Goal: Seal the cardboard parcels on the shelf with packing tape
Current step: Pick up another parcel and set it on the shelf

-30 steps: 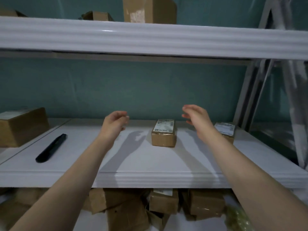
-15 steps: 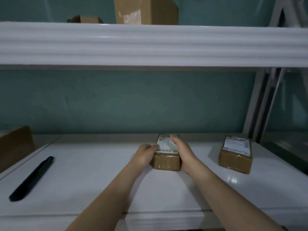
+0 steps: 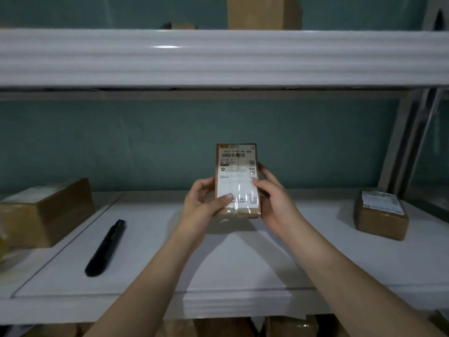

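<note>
A small cardboard parcel (image 3: 237, 166) with a white shipping label hangs above the white shelf (image 3: 243, 268), tilted up with its label facing me. My left hand (image 3: 201, 203) grips its lower left side, thumb across the label. My right hand (image 3: 274, 198) holds its right edge. Clear glossy tape covers the label and the lower end. A second small labelled parcel (image 3: 380, 215) rests on the shelf at the right. A larger cardboard box (image 3: 46, 212) sits at the left. I see no roll of packing tape.
A black utility knife (image 3: 105, 246) lies on the shelf left of my arms. The upper shelf's thick white edge (image 3: 218, 57) runs overhead with boxes (image 3: 263, 12) on it. More cardboard parcels (image 3: 289, 327) lie beneath the shelf. A metal frame (image 3: 410, 142) leans at right.
Both hands closed around the middle parcel on the shelf, then lifted it and tipped its label toward me. The view has moved closer to the shelf.
</note>
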`<action>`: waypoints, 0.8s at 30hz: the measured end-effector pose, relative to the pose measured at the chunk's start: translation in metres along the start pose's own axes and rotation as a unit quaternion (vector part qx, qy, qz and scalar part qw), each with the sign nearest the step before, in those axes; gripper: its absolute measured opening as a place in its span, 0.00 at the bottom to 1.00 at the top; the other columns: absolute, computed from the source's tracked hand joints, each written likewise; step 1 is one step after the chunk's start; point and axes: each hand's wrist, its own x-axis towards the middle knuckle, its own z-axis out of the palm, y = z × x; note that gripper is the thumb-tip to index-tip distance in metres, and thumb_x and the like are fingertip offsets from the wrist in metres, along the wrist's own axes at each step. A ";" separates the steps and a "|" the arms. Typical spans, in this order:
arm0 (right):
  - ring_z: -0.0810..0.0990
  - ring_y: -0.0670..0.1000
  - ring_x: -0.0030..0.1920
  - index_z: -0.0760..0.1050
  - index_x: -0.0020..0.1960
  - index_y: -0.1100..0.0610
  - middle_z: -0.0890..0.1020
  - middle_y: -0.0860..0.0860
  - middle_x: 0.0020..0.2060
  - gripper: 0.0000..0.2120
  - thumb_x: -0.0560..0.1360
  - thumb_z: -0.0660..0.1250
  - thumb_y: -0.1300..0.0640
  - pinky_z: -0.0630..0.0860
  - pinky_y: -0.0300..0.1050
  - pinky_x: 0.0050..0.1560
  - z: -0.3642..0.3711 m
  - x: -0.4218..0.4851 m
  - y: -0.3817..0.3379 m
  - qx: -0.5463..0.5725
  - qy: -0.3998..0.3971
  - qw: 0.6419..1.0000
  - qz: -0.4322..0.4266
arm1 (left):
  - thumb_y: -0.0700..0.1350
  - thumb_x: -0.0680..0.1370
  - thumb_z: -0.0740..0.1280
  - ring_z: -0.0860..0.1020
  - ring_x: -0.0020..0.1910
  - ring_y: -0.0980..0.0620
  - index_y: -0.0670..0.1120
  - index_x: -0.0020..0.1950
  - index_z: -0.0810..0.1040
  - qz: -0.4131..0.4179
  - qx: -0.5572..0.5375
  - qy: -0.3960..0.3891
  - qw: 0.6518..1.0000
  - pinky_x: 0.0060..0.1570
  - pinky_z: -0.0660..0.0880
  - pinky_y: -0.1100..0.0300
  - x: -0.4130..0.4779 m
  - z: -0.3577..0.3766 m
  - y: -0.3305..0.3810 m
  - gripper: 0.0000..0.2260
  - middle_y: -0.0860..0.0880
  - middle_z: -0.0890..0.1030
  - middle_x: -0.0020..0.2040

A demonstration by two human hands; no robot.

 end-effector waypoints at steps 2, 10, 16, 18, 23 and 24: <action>0.83 0.55 0.49 0.70 0.68 0.53 0.83 0.57 0.53 0.22 0.75 0.61 0.66 0.81 0.52 0.47 0.005 -0.008 0.001 0.003 -0.009 1.000 -0.005 | 0.39 0.63 0.75 0.80 0.57 0.43 0.41 0.61 0.73 0.027 0.006 -0.005 1.000 0.54 0.78 0.43 -0.010 -0.006 0.007 0.27 0.45 0.80 0.60; 0.82 0.57 0.51 0.76 0.60 0.63 0.82 0.60 0.53 0.22 0.66 0.66 0.62 0.80 0.51 0.49 0.010 -0.028 -0.007 -0.027 -0.038 0.999 -0.020 | 0.36 0.64 0.77 0.79 0.60 0.47 0.46 0.57 0.74 0.072 0.027 -0.015 0.997 0.52 0.79 0.48 -0.031 -0.007 0.014 0.24 0.46 0.80 0.60; 0.84 0.50 0.49 0.73 0.60 0.57 0.84 0.51 0.49 0.23 0.67 0.74 0.67 0.80 0.44 0.47 0.023 -0.047 -0.010 -0.118 0.037 0.990 -0.073 | 0.56 0.71 0.73 0.77 0.60 0.48 0.61 0.68 0.70 0.151 0.206 -0.008 0.967 0.53 0.79 0.46 -0.045 0.005 0.014 0.27 0.51 0.79 0.60; 0.83 0.49 0.48 0.74 0.56 0.56 0.83 0.51 0.49 0.19 0.68 0.75 0.62 0.80 0.43 0.47 0.028 -0.051 -0.006 -0.122 0.063 0.986 -0.094 | 0.48 0.70 0.76 0.80 0.55 0.53 0.58 0.64 0.72 0.136 0.157 -0.039 0.977 0.50 0.80 0.54 -0.049 0.012 0.015 0.25 0.55 0.82 0.55; 0.80 0.50 0.50 0.78 0.52 0.59 0.82 0.53 0.47 0.07 0.76 0.64 0.63 0.75 0.42 0.49 0.030 -0.053 -0.010 -0.058 0.056 0.994 -0.070 | 0.49 0.64 0.78 0.82 0.52 0.47 0.44 0.61 0.77 -0.005 0.025 -0.067 0.997 0.50 0.80 0.57 -0.046 0.011 0.024 0.28 0.43 0.83 0.55; 0.79 0.50 0.51 0.77 0.55 0.57 0.82 0.53 0.49 0.09 0.76 0.65 0.64 0.75 0.39 0.47 0.029 -0.051 -0.009 -0.069 0.058 0.994 -0.068 | 0.46 0.66 0.77 0.82 0.51 0.47 0.40 0.62 0.76 -0.025 -0.012 -0.086 0.996 0.49 0.80 0.57 -0.044 0.007 0.025 0.27 0.41 0.83 0.55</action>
